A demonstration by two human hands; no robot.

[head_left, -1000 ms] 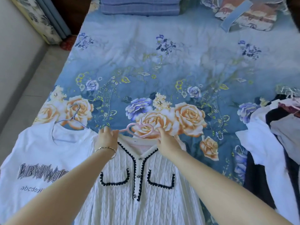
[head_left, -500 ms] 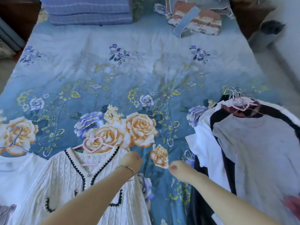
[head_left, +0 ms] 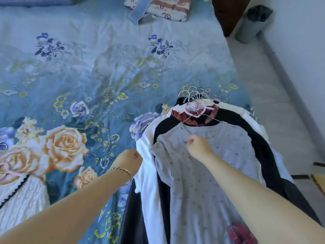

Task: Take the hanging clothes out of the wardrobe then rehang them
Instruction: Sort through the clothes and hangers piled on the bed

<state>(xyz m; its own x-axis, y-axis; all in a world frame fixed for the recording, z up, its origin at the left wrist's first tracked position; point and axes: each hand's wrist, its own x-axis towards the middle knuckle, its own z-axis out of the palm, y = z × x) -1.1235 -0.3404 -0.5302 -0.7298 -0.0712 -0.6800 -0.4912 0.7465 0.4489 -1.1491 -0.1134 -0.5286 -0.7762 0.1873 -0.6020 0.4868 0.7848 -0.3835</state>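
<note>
the grey top [head_left: 186, 191] lies uppermost on the pile of clothes [head_left: 263, 155] at the right side of the bed [head_left: 105, 67], flat on its back. its long axis runs from me toward the head of the bed, with the collar at the far end and the hem coming down toward me and out of view. my right hand [head_left: 197, 146] rests on its chest just below the collar, fingers curled in and thumb tucked against them; i cannot tell whether cloth is caught between them or the knuckles merely sit on it. my left hand [head_left: 131, 160] is beside the pile's left edge, by the white garment [head_left: 147, 182], curled into a loose fist with nothing in it that i can see, a bracelet [head_left: 123, 173] at the wrist. under the grey top a black garment [head_left: 163, 126] shows at the shoulders, with the white one spreading out beneath it. all of them point the same way, and their hanger hooks [head_left: 195, 94] bunch together at the far end of the pile, a pink heart hanger [head_left: 197, 110] just under them. well apart, at the lower left, a white knit cardigan [head_left: 22, 199] with dark trim lies on the flowered cover, collar also away from me. a folded blanket [head_left: 163, 9] sits at the far end of the bed. to the right is pale floor [head_left: 281, 103], with a grey bin [head_left: 253, 23] near the wall.
</note>
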